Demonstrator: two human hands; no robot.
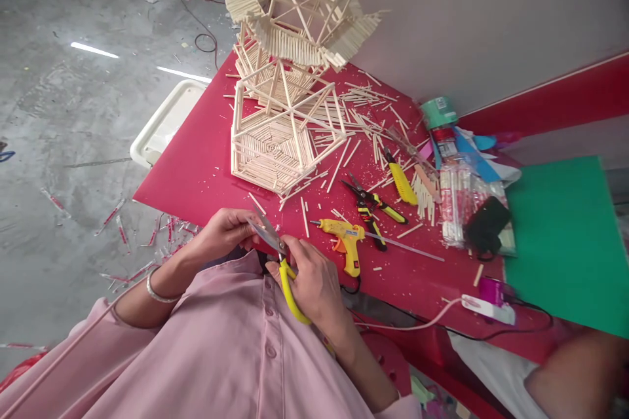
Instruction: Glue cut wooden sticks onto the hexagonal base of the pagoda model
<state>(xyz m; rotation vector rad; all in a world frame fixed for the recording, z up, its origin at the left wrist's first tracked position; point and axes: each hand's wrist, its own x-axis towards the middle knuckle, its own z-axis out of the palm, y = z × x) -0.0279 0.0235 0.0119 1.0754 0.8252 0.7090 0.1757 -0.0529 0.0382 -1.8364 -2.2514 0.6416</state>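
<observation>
We are holding our left hand (230, 230) beside the scissors (285, 273), and cannot tell its grip; our right hand (313, 278) is clasping their yellow handles before our pink shirt (221, 327), left of the glue gun (348, 241).

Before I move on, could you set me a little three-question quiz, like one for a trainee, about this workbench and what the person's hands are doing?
1. Multiple choice: what does the person's right hand hold?
a) pliers
b) scissors
c) a knife

2. True or false: the yellow glue gun lies on the red tabletop.

3. Fill the gap: the left hand is nearer to the scissors' ____ than to their handles.

Key:
1. b
2. True
3. blades
</observation>
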